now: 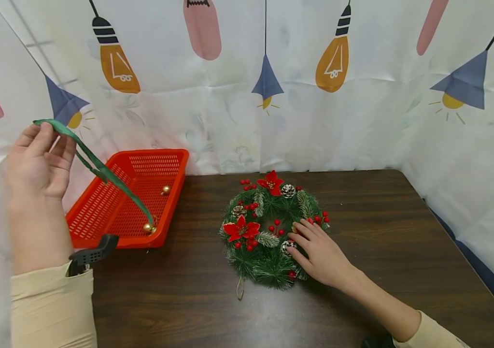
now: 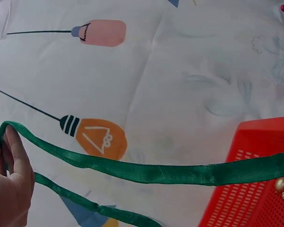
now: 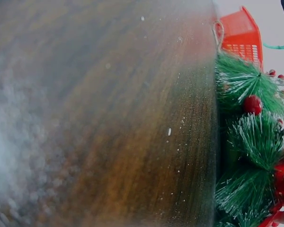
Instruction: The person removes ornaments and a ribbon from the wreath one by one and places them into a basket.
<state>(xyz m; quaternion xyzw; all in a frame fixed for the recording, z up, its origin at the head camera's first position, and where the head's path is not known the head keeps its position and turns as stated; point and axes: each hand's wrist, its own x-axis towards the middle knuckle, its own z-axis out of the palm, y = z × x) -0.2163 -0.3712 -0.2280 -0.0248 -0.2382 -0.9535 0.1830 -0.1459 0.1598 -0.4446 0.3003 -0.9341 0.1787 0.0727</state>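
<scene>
My left hand (image 1: 44, 159) is raised at the left and pinches a green ribbon (image 1: 114, 179) between thumb and fingers. One length slopes down into the red basket (image 1: 175, 193), its lower end beside a small gold ball (image 1: 148, 227); whether they are joined, I cannot tell. A shorter length hangs behind it, and the left wrist view shows the ribbon (image 2: 180, 174) looped over the fingertips. On the table lies a green wreath (image 1: 273, 275) with red flowers, berries and pine cones. My right hand (image 1: 322, 253) rests on its right side, fingers extended.
The basket stands at the table's left back, with another gold ball (image 1: 165, 190) inside. A twine loop (image 1: 240, 288) sticks out from the wreath's front. A white curtain (image 1: 229, 125) printed with lamps hangs behind the dark wooden table (image 1: 194, 299).
</scene>
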